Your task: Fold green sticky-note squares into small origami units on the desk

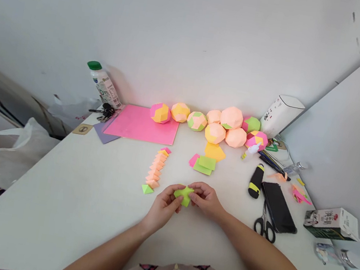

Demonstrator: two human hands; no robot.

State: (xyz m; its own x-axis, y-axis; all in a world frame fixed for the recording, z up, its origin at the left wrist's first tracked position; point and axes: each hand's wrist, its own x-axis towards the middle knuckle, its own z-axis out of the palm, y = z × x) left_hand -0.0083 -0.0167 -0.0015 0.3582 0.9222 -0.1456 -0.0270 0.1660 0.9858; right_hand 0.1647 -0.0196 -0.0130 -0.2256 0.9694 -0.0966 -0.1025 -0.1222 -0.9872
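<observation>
A small piece of green paper [184, 195] is pinched between both hands, just above the white tabletop. My left hand [164, 204] grips its left side with thumb and fingers. From the right, my right hand [206, 198] holds the opposite edge, its fingertips closed on the paper. Left of the hands runs a row of folded paper pieces [155, 168], mostly peach, with a green folded piece [147, 189] at the near end. Beyond the hands lie loose green paper sheets [205, 164], a pink slip partly under them, and an orange sheet [215, 152].
Several faceted paper balls [231, 118] line the wall, beside a pink board [140, 124]. To the right are a black-and-yellow cutter [256, 181], a phone [278, 208], scissors [265, 227] and a milk carton [332, 223]. A bottle [105, 85] stands back left; a plastic bag [15, 149] hangs left.
</observation>
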